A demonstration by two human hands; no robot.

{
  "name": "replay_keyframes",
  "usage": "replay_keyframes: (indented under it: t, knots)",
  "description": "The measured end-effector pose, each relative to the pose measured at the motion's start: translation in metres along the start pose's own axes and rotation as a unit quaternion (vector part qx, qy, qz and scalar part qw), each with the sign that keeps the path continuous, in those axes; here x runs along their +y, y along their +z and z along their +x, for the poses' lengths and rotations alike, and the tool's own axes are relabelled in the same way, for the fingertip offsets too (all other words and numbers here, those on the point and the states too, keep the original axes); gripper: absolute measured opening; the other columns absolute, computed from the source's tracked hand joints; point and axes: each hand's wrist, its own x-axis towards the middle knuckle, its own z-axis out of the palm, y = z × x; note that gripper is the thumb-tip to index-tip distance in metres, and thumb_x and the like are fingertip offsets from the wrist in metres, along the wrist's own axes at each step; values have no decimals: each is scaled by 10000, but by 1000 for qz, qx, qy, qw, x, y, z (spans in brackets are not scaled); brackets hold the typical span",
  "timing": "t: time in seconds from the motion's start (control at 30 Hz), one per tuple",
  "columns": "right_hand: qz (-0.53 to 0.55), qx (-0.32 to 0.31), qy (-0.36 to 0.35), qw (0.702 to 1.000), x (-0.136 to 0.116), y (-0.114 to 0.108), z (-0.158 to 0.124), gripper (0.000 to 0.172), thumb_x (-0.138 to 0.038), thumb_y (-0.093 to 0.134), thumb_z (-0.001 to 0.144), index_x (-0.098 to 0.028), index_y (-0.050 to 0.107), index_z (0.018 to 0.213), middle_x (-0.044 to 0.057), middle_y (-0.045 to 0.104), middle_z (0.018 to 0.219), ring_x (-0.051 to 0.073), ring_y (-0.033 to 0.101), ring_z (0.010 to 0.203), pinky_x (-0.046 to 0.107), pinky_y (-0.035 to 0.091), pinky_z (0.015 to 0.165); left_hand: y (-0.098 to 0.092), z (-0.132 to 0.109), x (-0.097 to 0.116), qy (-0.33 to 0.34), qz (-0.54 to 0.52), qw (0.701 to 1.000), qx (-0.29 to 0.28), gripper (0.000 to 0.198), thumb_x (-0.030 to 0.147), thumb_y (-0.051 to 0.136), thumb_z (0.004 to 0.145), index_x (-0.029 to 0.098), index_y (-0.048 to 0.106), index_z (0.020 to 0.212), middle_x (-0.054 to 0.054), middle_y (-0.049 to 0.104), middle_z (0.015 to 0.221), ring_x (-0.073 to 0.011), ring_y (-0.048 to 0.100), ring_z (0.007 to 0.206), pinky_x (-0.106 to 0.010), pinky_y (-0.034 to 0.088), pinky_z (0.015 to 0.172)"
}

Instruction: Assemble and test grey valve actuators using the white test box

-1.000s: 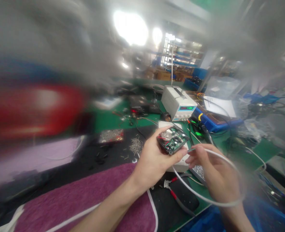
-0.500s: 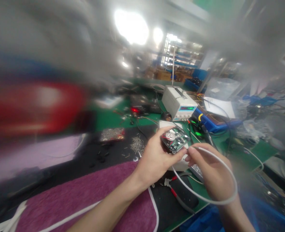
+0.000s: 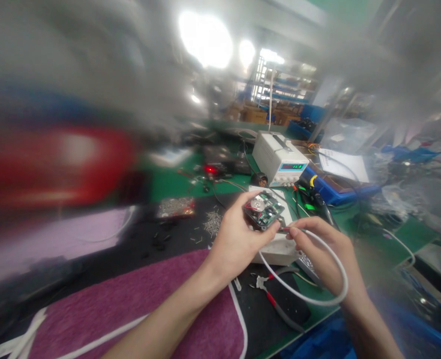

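My left hand is wrapped round a small black housing with a green circuit board and a round silver part inside. Its open face is turned up. Between the thumb and fingers of my right hand is the end of a white cable, with a thin dark reddish tip pointing at the housing's lower right corner. Whether that tip touches the housing I cannot tell. The cable loops down and back beneath my left hand. Below the loop lie red-and-grey pliers. A white box sits behind both hands.
A bench power supply with a lit display stands at the back. Loose small metal pins lie on the black mat, near a bag of small parts. A purple cloth covers the front left. A blue tray is at right.
My left hand has tilted the housing and shifted it slightly left. My right hand has drawn back a little from it, so the cable's thin tip shows. The white loop has narrowed.
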Motion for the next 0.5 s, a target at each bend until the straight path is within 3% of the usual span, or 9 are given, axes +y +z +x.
replay_keyframes:
  t: [0.07, 0.17, 0.27, 0.5]
  knots:
    - [-18, 50, 4, 999, 8, 3, 9, 247, -439, 779, 990, -195, 745, 979, 11, 710, 841, 165, 644, 706, 194, 459, 610, -1, -1, -4, 18, 62, 998, -3, 565, 260, 800, 859, 221, 567, 1373, -55, 733, 1267, -229, 722, 1110, -381, 568, 998]
    - [-10, 94, 29, 995, 20, 8, 21, 269, -449, 789, 979, -186, 732, 985, -4, 677, 724, 159, 619, 639, 200, 450, 589, -2, -4, -10, 92, 179, 974, -101, 590, 325, 826, 821, 232, 599, 1357, -55, 706, 1318, -254, 662, 1199, -415, 511, 1071]
    - [1, 92, 37, 995, 29, 14, 26, 280, -452, 782, 981, -179, 720, 993, -9, 655, 676, 161, 616, 620, 208, 457, 600, -1, -9, -15, 162, 268, 932, -183, 642, 362, 864, 738, 224, 631, 1319, -69, 655, 1405, -303, 594, 1267, -472, 450, 1117]
    - [10, 87, 33, 996, 35, 18, 25, 292, -459, 750, 998, -171, 708, 1010, -10, 641, 683, 161, 615, 620, 219, 474, 615, 0, -13, -15, 167, 353, 888, -244, 654, 413, 843, 746, 267, 631, 1347, -59, 566, 1527, -328, 552, 1237, -506, 425, 1064]
